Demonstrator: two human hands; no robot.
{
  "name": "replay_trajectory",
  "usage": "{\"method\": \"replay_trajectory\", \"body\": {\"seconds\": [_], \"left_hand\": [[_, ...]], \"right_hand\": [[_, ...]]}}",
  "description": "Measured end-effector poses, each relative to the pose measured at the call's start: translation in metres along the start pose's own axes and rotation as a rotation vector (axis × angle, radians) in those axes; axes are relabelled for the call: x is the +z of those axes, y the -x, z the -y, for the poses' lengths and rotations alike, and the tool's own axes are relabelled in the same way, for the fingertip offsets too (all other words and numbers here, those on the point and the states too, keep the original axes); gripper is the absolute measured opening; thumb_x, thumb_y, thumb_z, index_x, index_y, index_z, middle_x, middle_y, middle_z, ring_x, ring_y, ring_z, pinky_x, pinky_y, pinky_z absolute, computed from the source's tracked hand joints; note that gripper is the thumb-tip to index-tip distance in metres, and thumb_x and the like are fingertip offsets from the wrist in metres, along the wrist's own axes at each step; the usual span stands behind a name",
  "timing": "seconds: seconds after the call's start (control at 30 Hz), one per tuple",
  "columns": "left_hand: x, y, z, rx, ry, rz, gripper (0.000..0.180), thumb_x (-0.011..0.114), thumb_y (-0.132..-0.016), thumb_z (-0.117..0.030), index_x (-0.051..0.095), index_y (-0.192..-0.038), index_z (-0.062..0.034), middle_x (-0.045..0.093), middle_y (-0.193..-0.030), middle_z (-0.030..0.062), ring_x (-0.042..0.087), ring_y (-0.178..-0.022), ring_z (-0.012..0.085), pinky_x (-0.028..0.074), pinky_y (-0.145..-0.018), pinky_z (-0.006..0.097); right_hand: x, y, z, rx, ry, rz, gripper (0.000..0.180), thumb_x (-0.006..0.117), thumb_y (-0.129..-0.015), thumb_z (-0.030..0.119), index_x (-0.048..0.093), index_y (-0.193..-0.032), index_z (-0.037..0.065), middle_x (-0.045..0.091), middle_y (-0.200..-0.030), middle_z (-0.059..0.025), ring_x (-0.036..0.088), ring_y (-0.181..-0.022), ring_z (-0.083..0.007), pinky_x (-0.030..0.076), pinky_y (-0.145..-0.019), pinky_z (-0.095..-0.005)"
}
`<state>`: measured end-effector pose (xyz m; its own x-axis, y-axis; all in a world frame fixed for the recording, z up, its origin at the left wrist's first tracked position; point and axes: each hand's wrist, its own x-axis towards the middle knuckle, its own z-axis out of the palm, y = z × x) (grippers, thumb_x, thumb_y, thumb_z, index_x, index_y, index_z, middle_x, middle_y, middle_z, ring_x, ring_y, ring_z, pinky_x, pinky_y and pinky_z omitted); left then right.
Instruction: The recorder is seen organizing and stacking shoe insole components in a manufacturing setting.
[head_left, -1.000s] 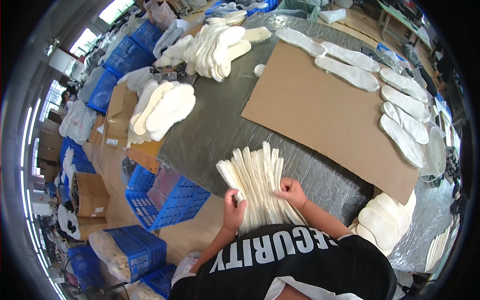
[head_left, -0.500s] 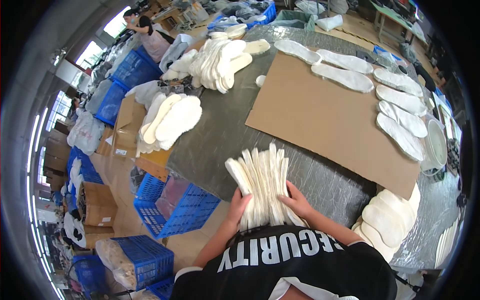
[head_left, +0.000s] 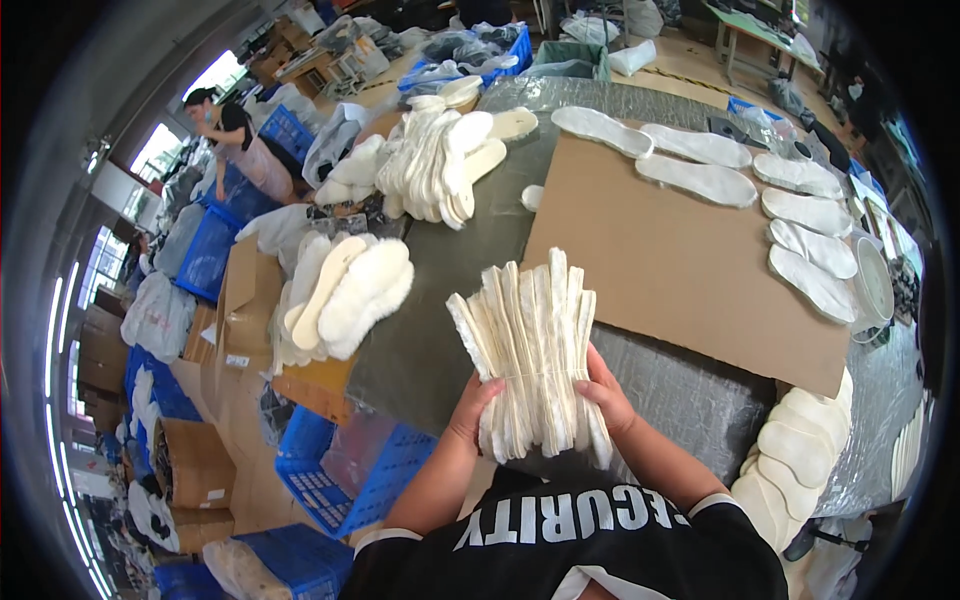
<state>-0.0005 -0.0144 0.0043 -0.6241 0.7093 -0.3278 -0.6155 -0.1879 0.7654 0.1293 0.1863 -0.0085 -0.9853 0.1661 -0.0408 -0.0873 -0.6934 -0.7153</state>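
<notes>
Holding one banded insole bundle (head_left: 525, 350) at near edge of grey table (head_left: 450, 290), too packed to count. Gripping it with left hand (head_left: 475, 410) and right hand (head_left: 606, 396), each half-curled round one side. Beyond: seven white insoles (head_left: 697, 183) along edges of one cardboard sheet (head_left: 660, 270). Beside table, left: one blue crate (head_left: 382, 482), pinkish plastic bag (head_left: 357, 448) inside. Past far end: second blue crate (head_left: 521, 52), dark bagged goods (head_left: 465, 50) inside; one green bin (head_left: 568, 66), contents unclear.

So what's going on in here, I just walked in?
Someone's left fingers and right fingers grip opposite sides of a bundle of cream insoles, with what looks like a thin band around it. White insoles lie along the far and right edges of a cardboard sheet on the table. Another person is in the background.
</notes>
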Motion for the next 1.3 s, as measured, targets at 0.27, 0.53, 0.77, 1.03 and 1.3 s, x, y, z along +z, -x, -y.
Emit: {"method": "replay_trajectory", "body": {"seconds": [0.27,0.53,0.77,1.03,1.3], "left_hand": [[-0.080,-0.078,-0.147,0.031,-0.288,0.086,0.090,0.078,-0.080,-0.030,0.032,-0.152,-0.0012,0.050,-0.144,0.0146,0.048,-0.133,0.0263,0.039,-0.111,0.040],[-0.086,-0.234,-0.378,0.343,-0.484,0.295,0.079,0.076,-0.083,-0.036,0.044,-0.144,0.0009,0.057,-0.135,0.0154,0.057,-0.120,0.0252,0.046,-0.102,0.038],[-0.084,-0.354,-0.489,0.167,-0.719,0.195,0.070,0.075,-0.086,-0.043,0.055,-0.137,0.0005,0.065,-0.124,0.0150,0.066,-0.108,0.0248,0.051,-0.095,0.039],[-0.158,-0.440,-0.434,-0.031,-0.757,0.129,0.076,0.075,-0.088,-0.047,0.051,-0.140,0.0027,0.062,-0.132,0.0167,0.063,-0.118,0.0253,0.052,-0.096,0.042],[-0.175,-0.434,-0.447,-0.024,-0.874,0.133,0.076,0.071,-0.091,-0.046,0.045,-0.146,0.0003,0.053,-0.144,0.0165,0.050,-0.132,0.0278,0.040,-0.108,0.038]], "right_hand": [[0.091,-0.124,-0.007,-0.069,0.128,-0.188,0.083,0.053,-0.089,0.003,0.014,-0.162,0.008,0.030,-0.161,-0.0123,0.033,-0.146,-0.0241,0.027,-0.119,-0.0384],[0.159,-0.341,0.059,-0.322,0.125,-0.330,0.081,0.065,-0.095,0.020,0.016,-0.159,0.007,0.045,-0.139,-0.0160,0.049,-0.129,-0.0268,0.041,-0.108,-0.0418],[0.150,-0.486,0.093,-0.509,0.060,-0.371,0.078,0.065,-0.096,0.031,0.023,-0.153,-0.001,0.053,-0.134,-0.0189,0.055,-0.122,-0.0275,0.045,-0.104,-0.0411],[0.078,-0.515,0.050,-0.043,0.054,-0.192,0.079,0.050,-0.102,0.048,0.017,-0.157,0.002,0.038,-0.153,-0.0208,0.046,-0.135,-0.0303,0.042,-0.109,-0.0420],[0.091,-0.533,0.025,-0.115,0.685,-0.394,0.095,0.053,-0.092,0.050,0.007,-0.159,0.000,0.009,-0.163,-0.0308,-0.004,-0.152,-0.0442,0.005,-0.123,-0.0472]]}}
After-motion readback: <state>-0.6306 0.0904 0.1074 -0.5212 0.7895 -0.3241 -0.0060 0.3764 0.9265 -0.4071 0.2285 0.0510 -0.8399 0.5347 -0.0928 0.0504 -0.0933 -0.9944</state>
